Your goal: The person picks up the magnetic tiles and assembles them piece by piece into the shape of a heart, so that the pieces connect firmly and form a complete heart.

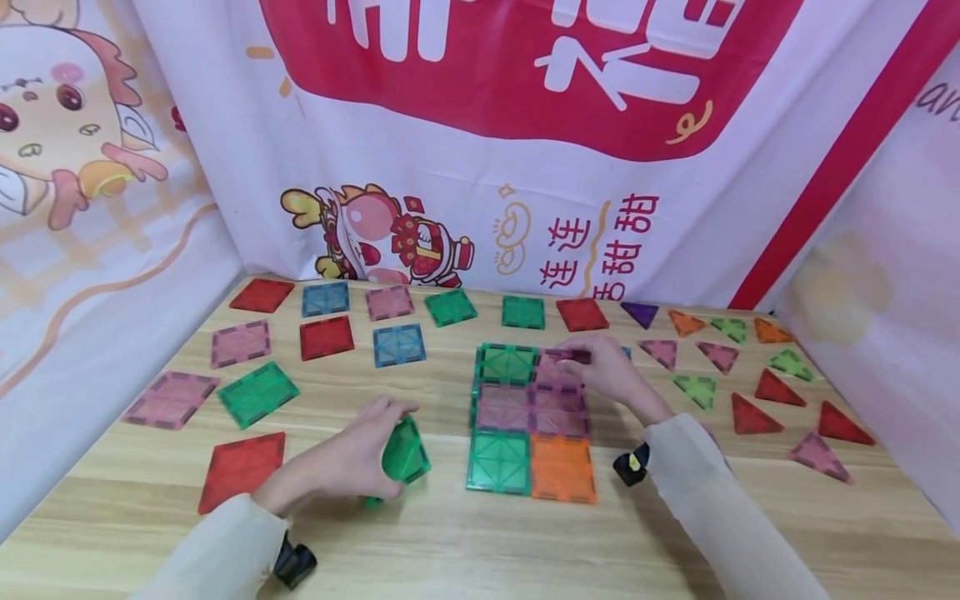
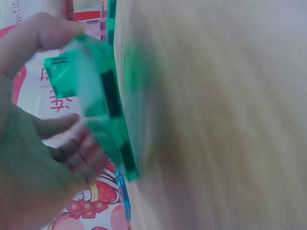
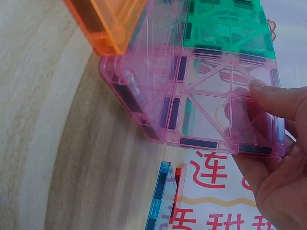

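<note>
head view: at a wood-grained worktop [image 1: 450,550], a person builds with translucent tiles, both hands occupied. the right hand [image 1: 607,371] pinches a pink tile [image 3: 206,120] between thumb and fingers at the far right corner of the block [image 1: 498,461]. seen from the right wrist, that piece looks upright, its lower edge against a second pink tile [image 3: 144,96], its side against a green neighbour [image 3: 230,28]. the left hand [image 1: 348,458] curls thumb and fingers round a loose green tile [image 1: 405,450], tilted low over the worktop, left of the block and apart from it; motion blurs its lower edge.

the step in hand appears to be seating the pink piece in a raised wall. the next move seems to call for steadying that joint, then bringing the green piece square to a free edge. spare squares [image 1: 326,337] lie left, triangles [image 1: 755,415] right.
</note>
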A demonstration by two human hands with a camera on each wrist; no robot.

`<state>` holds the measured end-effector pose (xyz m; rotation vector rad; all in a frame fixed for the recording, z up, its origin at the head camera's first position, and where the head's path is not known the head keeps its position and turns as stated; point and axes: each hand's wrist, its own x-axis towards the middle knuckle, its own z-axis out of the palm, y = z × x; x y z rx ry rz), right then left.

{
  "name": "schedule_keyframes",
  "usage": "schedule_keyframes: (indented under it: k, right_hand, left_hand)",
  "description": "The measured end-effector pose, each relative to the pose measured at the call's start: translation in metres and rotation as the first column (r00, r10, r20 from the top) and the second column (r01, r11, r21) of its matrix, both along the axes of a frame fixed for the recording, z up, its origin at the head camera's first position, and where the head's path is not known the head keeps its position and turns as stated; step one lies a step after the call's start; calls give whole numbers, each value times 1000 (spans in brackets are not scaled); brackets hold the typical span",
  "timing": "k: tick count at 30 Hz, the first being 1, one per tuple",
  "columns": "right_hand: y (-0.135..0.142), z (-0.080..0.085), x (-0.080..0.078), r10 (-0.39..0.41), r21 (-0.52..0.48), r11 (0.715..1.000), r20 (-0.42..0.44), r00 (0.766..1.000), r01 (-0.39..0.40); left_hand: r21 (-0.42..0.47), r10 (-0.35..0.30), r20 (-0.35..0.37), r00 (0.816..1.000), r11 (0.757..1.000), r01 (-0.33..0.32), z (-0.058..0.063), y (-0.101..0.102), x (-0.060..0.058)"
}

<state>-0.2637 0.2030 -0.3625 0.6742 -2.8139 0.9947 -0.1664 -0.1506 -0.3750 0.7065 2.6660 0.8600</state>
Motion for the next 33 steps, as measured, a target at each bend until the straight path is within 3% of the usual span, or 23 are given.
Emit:
schedule_keyframes:
  k: [4,8,12,25,33]
  right_hand:
    - [0,-1,-1,8,6,1000,-17,1000,-8]
    - [0,-1,-1,9,4,1000,-19,1000,-9]
    - [0,0,0,7,-7,1000,-9,1000,-7]
    - [0,0,-1,9,-3,1000,-13,1000,-9]
    - [-1,1,1,8,-1,1000,-5,1000,-8]
  left_hand:
    - [118,-36,-12,999,992,38,2,7,-5]
    - [234,-71,-15,997,970,72,4,18,-7]
    - [295,-94,-37,995,950,101,4,33,-8]
    - [305,-131,-73,989,941,148,-1,59,-9]
    - [298,-44,-56,997,953,58,1,63,-4]
